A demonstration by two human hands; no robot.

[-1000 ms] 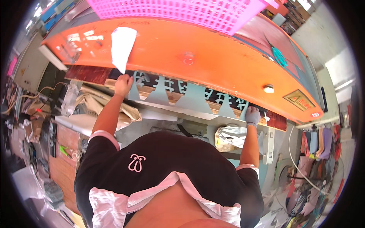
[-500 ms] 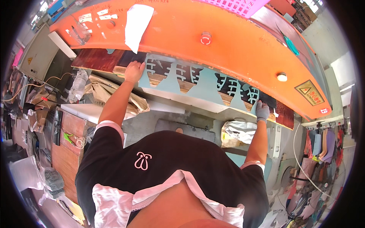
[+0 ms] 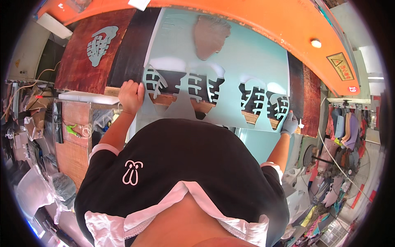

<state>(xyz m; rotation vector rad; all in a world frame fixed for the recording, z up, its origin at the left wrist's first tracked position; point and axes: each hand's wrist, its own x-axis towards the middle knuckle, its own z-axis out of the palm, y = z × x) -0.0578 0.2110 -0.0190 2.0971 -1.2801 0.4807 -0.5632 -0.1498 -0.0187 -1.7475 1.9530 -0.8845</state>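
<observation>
The pale blue-green sheet (image 3: pixel 181 45), cut through along its front, is spread over the middle of the red-brown board (image 3: pixel 72 70) and reaches past its front edge — far more of it is laid bare in front of the orange beam (image 3: pixel 284 24) than half a second ago, so its back part is now exposed. It is flanked at its front corners by the bare left hand (image 3: pixel 131 97) and the gloved right hand (image 3: pixel 289 124), fingers bent; whether sheet or board is gripped cannot be told. Near the board's left end, a slotted piece (image 3: pixel 96 58) is seen.
</observation>
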